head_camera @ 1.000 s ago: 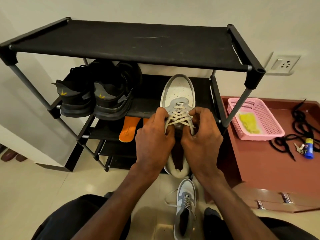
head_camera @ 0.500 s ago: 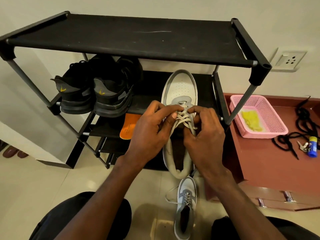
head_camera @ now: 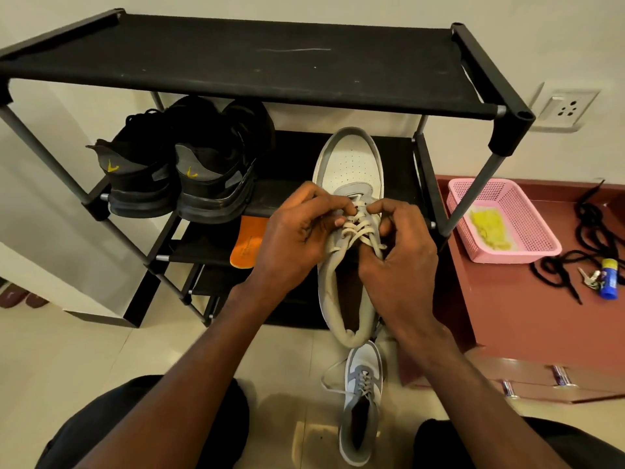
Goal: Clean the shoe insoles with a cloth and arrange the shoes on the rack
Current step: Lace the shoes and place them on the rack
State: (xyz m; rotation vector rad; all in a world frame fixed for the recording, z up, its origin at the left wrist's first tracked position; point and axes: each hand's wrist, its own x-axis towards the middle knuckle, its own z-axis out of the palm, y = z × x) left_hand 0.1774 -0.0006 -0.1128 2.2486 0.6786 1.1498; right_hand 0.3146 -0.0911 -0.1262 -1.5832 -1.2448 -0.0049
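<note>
A white and grey sneaker [head_camera: 350,164] is held in the air in front of the black shoe rack [head_camera: 236,59], toe pointing away. My left hand [head_camera: 297,235] and my right hand [head_camera: 402,245] grip it on either side of the tongue, with the fingers pinching its cream laces [head_camera: 360,226]. Its mate [head_camera: 362,404] lies on the floor below, laces loose. A pair of black shoes [head_camera: 182,167] stands on the rack's second shelf at left. An orange insole [head_camera: 247,245] lies on the shelf below. A yellow cloth [head_camera: 488,230] sits in a pink basket [head_camera: 527,218].
The basket rests on a reddish-brown low cabinet [head_camera: 507,316] right of the rack, along with black laces [head_camera: 575,262], keys and a small blue bottle [head_camera: 610,279]. A wall socket [head_camera: 568,108] is above. My knees are at the bottom edge, on a tiled floor [head_camera: 101,350].
The shoe has moved a little toward the rack. My left fingers have slid up onto the laces near the tongue, and both hands sit closer together.
</note>
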